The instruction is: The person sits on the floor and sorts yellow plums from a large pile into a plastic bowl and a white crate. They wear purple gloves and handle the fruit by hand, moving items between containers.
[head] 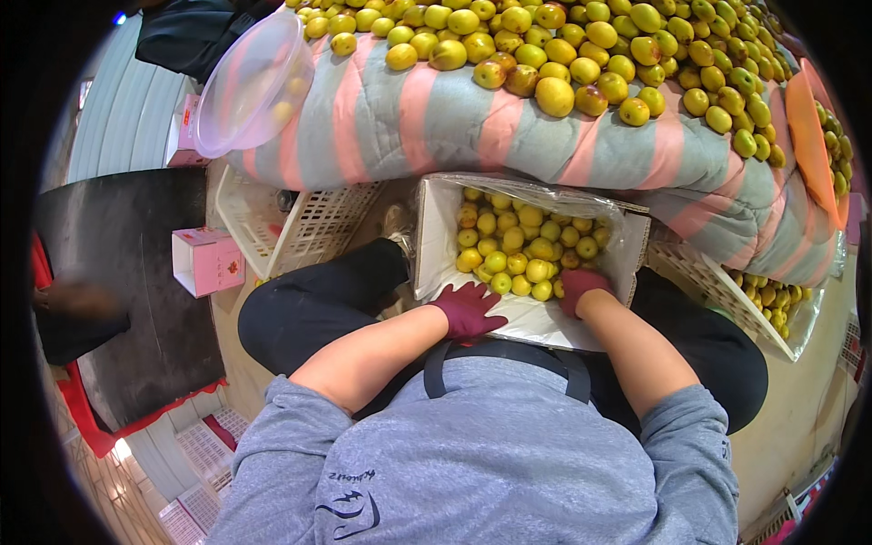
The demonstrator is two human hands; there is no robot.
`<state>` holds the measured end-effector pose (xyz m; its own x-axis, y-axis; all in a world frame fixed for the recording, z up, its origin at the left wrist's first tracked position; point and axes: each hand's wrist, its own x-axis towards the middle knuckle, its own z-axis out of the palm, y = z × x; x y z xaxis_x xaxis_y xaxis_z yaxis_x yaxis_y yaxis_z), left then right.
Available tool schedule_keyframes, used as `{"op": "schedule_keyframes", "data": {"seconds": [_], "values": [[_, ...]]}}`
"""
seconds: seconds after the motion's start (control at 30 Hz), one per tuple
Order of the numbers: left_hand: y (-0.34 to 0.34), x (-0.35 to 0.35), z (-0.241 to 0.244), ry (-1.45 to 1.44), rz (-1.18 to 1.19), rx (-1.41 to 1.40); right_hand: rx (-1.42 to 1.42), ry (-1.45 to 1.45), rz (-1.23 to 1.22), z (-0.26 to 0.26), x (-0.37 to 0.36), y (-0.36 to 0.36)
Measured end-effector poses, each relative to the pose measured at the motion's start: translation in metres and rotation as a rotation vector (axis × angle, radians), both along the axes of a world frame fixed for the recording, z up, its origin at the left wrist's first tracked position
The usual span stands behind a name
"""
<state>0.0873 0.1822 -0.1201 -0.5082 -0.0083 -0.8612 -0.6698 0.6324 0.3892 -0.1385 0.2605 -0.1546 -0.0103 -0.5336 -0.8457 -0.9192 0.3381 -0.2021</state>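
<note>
Between my knees stands an open cardboard box lined with clear plastic. Yellow-green jujubes with brown patches fill much of it. My left hand, in a maroon glove, rests with spread fingers on the near side of the box, close to the fruit. Nothing shows in its grasp. My right hand, gloved the same way, reaches down into the near right corner beside the jujubes. Its fingertips are hidden, so whether it holds a fruit cannot be seen.
A grey and pink striped quilt bears a large heap of jujubes. On it lie a clear plastic basin and an orange basin. White plastic crates flank the box. A pink carton stands left, near another person's blurred hand.
</note>
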Motion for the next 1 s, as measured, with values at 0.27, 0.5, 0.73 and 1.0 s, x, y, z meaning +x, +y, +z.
{"op": "schedule_keyframes", "data": {"seconds": [0.27,0.5,0.73,1.0], "values": [[0.013,0.019,-0.016,0.176,-0.008,-0.049,-0.659,-0.114,0.03,0.027,0.044,-0.037],[-0.023,0.016,-0.034,-0.059,0.438,-0.108,-0.513,-0.144,0.108,-0.013,0.072,-0.054],[-0.034,0.002,-0.046,0.184,0.033,-0.503,-0.405,-0.177,-0.091,-0.013,0.079,-0.053],[-0.054,0.007,-0.054,0.327,-0.274,-0.482,-0.254,-0.248,0.059,-0.022,0.076,-0.062]]}}
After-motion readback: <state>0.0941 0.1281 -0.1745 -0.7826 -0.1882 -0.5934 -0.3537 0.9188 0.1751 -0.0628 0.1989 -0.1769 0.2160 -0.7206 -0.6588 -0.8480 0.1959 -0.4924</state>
